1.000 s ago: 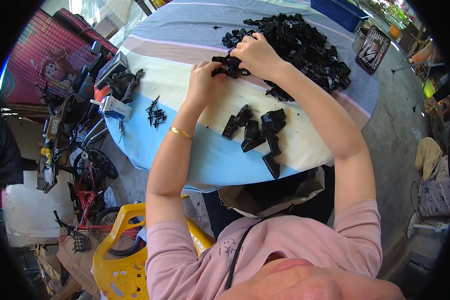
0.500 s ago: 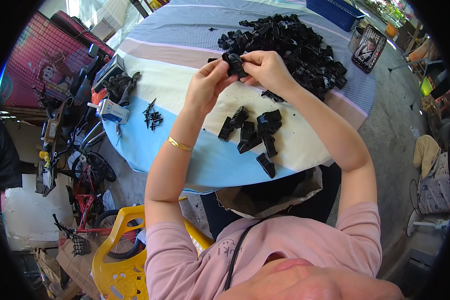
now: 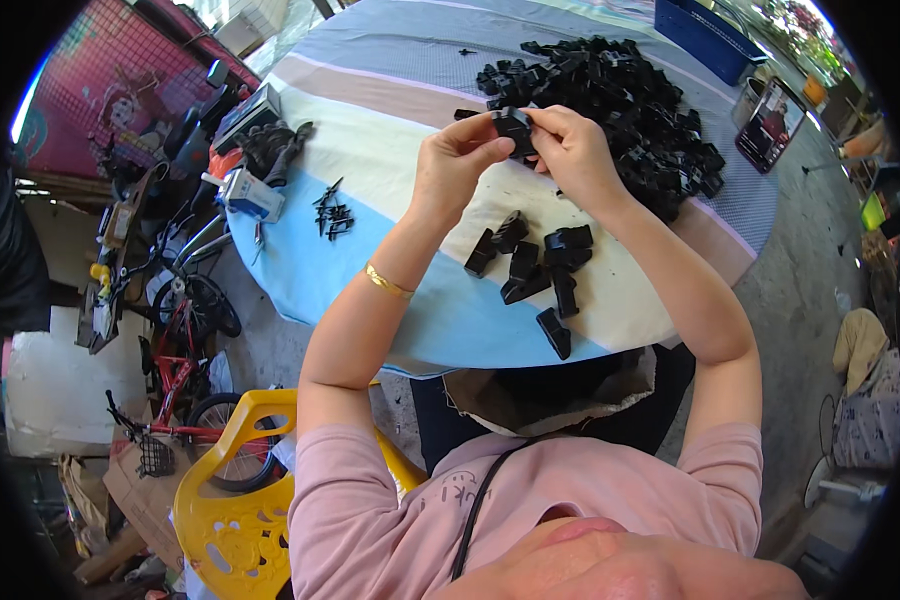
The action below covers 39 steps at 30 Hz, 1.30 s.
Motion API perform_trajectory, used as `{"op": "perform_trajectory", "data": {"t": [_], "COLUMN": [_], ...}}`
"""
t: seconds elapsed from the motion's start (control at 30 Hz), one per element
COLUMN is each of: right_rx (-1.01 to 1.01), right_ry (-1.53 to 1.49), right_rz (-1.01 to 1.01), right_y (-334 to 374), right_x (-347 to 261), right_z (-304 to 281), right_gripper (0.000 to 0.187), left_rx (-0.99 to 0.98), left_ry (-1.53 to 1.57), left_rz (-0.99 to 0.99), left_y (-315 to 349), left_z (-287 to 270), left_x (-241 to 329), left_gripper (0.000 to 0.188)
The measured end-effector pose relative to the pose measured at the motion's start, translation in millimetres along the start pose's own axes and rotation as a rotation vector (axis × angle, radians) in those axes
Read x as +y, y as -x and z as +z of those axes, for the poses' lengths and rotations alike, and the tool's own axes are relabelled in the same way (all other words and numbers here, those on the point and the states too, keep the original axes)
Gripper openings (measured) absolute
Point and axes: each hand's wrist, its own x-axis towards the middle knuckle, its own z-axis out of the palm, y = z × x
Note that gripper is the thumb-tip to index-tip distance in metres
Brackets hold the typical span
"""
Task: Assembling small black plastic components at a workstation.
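Both of my hands hold one black plastic part (image 3: pixel 513 127) above the far middle of the table. My left hand (image 3: pixel 462 160) pinches its left side between thumb and fingers. On its right side the fingers of my right hand (image 3: pixel 574 150) are closed. A large heap of similar black plastic parts (image 3: pixel 620 100) lies just beyond and to the right of my hands. Nearer to me is a small group of black parts (image 3: pixel 526 262), several pieces lying loosely together. Left of my left forearm, a little pile of thin black pins (image 3: pixel 334 212) rests on the blue stripe.
A striped cloth covers the round table (image 3: pixel 360 140). Along its left edge are a blue and white carton (image 3: pixel 253 195) and dark gloves (image 3: pixel 275 148). At the far right stand a blue basket (image 3: pixel 705 38) and a propped phone (image 3: pixel 771 125). An open sack (image 3: pixel 550 395) sits below the near edge.
The whole scene has shifted slightly to the right and down in the view. Between my fingers the black part has turned a little; both hands still grip it.
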Motion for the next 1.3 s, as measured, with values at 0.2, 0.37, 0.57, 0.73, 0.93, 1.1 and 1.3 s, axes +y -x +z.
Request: {"op": "perform_trajectory", "data": {"t": [0.2,0.37,0.57,0.73,0.93,1.1,1.3], "right_rx": [0.145,0.051,0.121,-0.041,-0.02,-0.301,-0.445], "right_ry": [0.285,0.284,0.507,0.273,0.448,0.863,1.099], "right_rz": [-0.355,-0.282,-0.481,-0.455,-0.346,-0.544,-0.437], "right_y": [2,0,3,-3,-29,-19,-18], "right_x": [-7,-6,-12,-4,1,17,18], "right_z": [2,-4,6,5,-42,-18,-13], "right_gripper": [0.025,0.026,0.03,0.028,0.024,0.034,0.024], "left_rx": [-0.004,-0.056,0.042,0.044,-0.413,-0.704,0.165], "left_ry": [0.049,-0.023,0.277,0.328,-0.494,-0.817,-1.093], "left_rz": [0.057,0.056,0.022,-0.031,-0.126,-0.191,0.474], "left_y": [3,2,13,4,-8,-8,-52], "left_z": [0,2,20,-1,-41,-31,-43], "left_x": [2,3,3,6,24,11,-43], "left_gripper": [0.03,0.034,0.038,0.028,0.028,0.031,0.03]}}
